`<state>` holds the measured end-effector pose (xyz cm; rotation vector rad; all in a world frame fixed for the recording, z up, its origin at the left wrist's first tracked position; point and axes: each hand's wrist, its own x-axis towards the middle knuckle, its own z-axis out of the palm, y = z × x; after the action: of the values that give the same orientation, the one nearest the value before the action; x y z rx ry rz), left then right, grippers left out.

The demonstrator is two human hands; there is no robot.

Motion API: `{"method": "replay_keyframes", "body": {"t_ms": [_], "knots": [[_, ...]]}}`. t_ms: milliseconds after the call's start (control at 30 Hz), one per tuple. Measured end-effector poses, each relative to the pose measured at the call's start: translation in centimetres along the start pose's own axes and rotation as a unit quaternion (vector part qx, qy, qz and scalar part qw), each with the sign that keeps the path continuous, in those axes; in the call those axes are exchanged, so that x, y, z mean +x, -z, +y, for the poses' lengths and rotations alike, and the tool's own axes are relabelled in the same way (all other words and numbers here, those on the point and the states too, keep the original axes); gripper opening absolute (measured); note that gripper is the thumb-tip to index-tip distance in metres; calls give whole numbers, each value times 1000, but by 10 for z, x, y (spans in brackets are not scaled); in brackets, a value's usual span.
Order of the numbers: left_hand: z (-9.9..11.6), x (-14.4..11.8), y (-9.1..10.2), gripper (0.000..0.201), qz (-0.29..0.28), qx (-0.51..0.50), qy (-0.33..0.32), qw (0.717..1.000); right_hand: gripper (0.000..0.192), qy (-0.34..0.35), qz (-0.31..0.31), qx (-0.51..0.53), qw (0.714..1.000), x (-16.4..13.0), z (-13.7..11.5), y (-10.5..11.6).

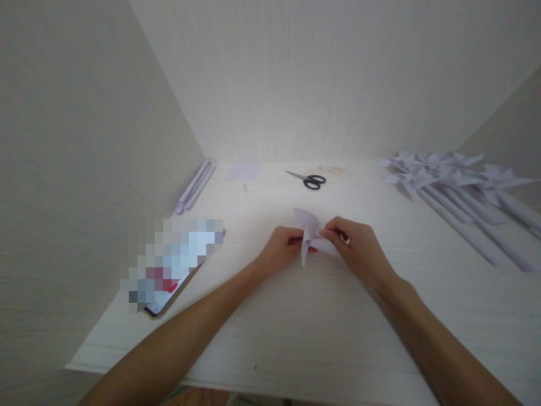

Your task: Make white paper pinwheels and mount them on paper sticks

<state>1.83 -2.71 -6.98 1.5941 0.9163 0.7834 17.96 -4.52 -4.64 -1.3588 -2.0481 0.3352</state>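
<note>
Mid-fold: left hand and right hand both pinch the paper pinwheel head (finished ones lie far right); next, gathering the tips centrally needs a steady pinch.

The phone at 9 o'clock is pixelated, its screen unreadable. Paper pinwheels at 2 o'clock run off the right edge.

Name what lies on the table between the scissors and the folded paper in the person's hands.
Nothing: in the head view, the table is bare between the scissors and the folded paper.
</note>
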Motion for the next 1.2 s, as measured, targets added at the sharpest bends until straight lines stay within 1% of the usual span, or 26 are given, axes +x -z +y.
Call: {"method": "replay_keyframes", "body": {"t_ms": [333,400,533,600,667,800,933,1067,1200], "knots": [[-3,1,0,17,3,-1,6,1000,25,-15,5,3,1000,-1,1,-1],[-4,1,0,17,1,12,-10,1000,22,-20,7,24,999,0,1,0],[-5,3,1,21,1,56,-70,996,13,-29,-12,99,995,1,1,2],[-6,3,1,22,0,64,-81,995,12,-32,-23,128,991,1,2,3],[-6,2,1,22,-5,66,-76,995,14,-36,-29,142,989,1,4,3],[-10,2,1,20,-22,59,-56,996,17,-44,-33,141,988,1,9,2],[-11,2,0,21,-39,50,-54,996,18,-41,-26,128,991,1,10,1],[-10,1,0,20,-38,45,-65,996,18,-29,-11,105,994,1,8,0],[-6,1,0,22,-34,72,-69,994,18,-17,-11,93,995,1,6,0]]}}
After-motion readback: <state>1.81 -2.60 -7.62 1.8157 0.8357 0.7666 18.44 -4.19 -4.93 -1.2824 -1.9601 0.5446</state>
